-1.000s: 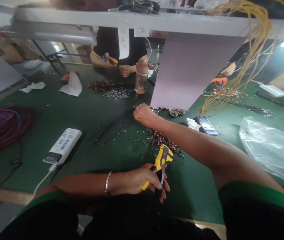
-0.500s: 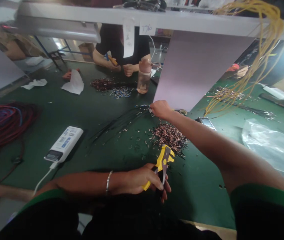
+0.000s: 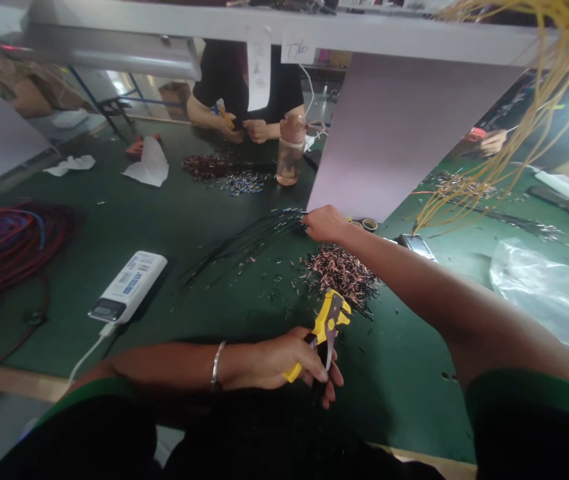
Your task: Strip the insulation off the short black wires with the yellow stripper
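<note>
My left hand (image 3: 284, 363) is closed around the handles of a yellow and black wire stripper (image 3: 325, 328), near the front edge of the green table (image 3: 164, 220). My right hand (image 3: 325, 223) reaches across the table with its fingers closed at the end of a bundle of thin black wires (image 3: 244, 243) that fans out to the left. A heap of coppery stripped wire ends (image 3: 341, 270) lies between my two hands, under my right forearm.
A white power bank (image 3: 129, 285) with a cable lies at the left, next to coiled red cable (image 3: 9, 243). A person across the table works near a brown bottle (image 3: 289, 150). A phone (image 3: 414, 245), tape rolls (image 3: 367, 224), a plastic bag (image 3: 549, 293) and hanging yellow wires (image 3: 524, 133) are to the right.
My right hand shifted right along the table to the end of the black wire bundle and closed there. My left hand with the stripper stayed put.
</note>
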Motion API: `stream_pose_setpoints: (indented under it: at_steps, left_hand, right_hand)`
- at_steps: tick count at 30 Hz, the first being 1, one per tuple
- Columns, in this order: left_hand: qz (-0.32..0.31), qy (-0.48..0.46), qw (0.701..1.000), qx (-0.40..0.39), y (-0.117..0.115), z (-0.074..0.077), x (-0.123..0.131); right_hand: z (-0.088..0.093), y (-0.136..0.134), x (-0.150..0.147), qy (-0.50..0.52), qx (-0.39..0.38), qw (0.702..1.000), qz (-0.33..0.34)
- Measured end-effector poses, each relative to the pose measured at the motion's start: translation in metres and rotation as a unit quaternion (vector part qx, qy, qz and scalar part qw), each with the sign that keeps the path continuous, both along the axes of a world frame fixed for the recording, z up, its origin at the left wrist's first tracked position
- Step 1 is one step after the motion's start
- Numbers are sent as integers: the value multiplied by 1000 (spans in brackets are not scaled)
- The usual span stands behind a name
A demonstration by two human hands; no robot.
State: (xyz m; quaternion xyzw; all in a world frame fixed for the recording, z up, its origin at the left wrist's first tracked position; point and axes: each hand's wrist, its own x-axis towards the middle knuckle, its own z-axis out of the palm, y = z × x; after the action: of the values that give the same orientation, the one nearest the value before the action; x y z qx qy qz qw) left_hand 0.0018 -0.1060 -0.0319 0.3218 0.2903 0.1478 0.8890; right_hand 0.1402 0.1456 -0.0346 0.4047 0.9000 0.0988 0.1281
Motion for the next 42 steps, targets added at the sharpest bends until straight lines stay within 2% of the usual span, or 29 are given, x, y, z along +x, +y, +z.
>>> stream_pose_setpoints:
  at_steps: [7,17,24,27,30,37,42]
  left_hand:
    - [15,8,1000,-9,-1,0,1]
    - [22,17,999,-28,-1,4,1]
    - [18,13,999,-26,-1,0,2]
    - [20,9,999,-30,-1,-3,3]
    - [21,6,999,-29,-1,-3,3]
    - [22,-10,999,-26,0,0,1]
    - [17,-20,999,-35,-1,-6,4]
  right_hand:
    - [-2,-4,-13,-18,-9,998,64]
    - [-4,-3,-23,-35,-1,993,113]
    - [19,-11,-17,-14,26,992,125]
    - [28,-16,-26,6,41,989,142]
    - [29,-20,-41,35,53,984,164]
    - [13,-19,-61,69,15,989,126]
    - [9,5,-60,74,35,993,80]
